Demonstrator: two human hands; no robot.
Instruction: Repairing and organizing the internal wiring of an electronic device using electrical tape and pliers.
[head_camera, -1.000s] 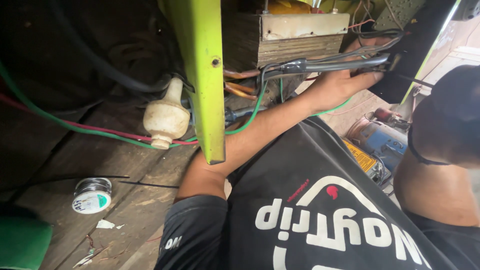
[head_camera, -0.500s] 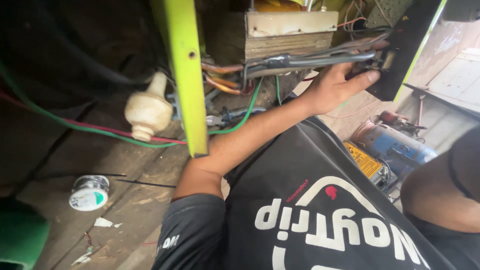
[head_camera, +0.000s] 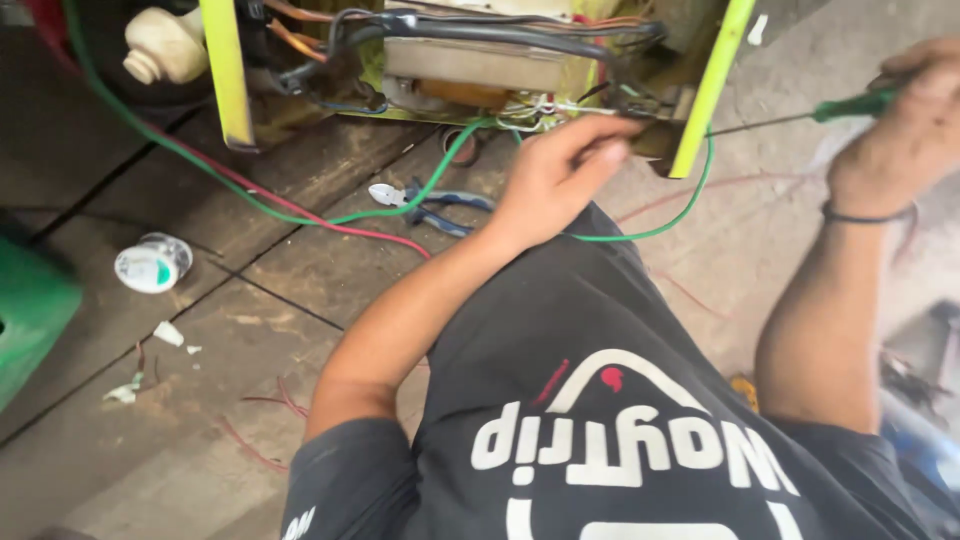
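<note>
Seen from above: worn floor of dark wooden boards (head_camera: 250, 270) with wide seams, dusty and scuffed, giving way on the right to paler, greyish ground. Scattered across the boards: scraps of white debris, short red wire offcuts, and a small round roll of white tape with a green-printed label (head_camera: 150, 263) lying well left of the arms. At the far left edge, a corner of a green plastic object (head_camera: 30, 310).

At the top, an open yellow-green metal frame of an electrical unit (head_camera: 225, 80), packed with a laminated transformer block and black and copper-coloured cables. Beside its left upright, a cream ceramic insulator knob (head_camera: 165, 45). Trailing from the frame over the floor, a long green wire (head_camera: 300, 215) and a thin red wire (head_camera: 350, 230). Between them, flat on the boards, blue-handled side cutters (head_camera: 425, 205).

Left hand (head_camera: 555, 175) loosely curled, fingers bent toward the frame's lower edge, gripping nothing visible, just beside the small wires there. Right hand (head_camera: 905, 130) blurred, closed around a green-handled screwdriver (head_camera: 850, 105), its thin shaft pointing left to the frame's right upright. Dark band on the right wrist.
</note>
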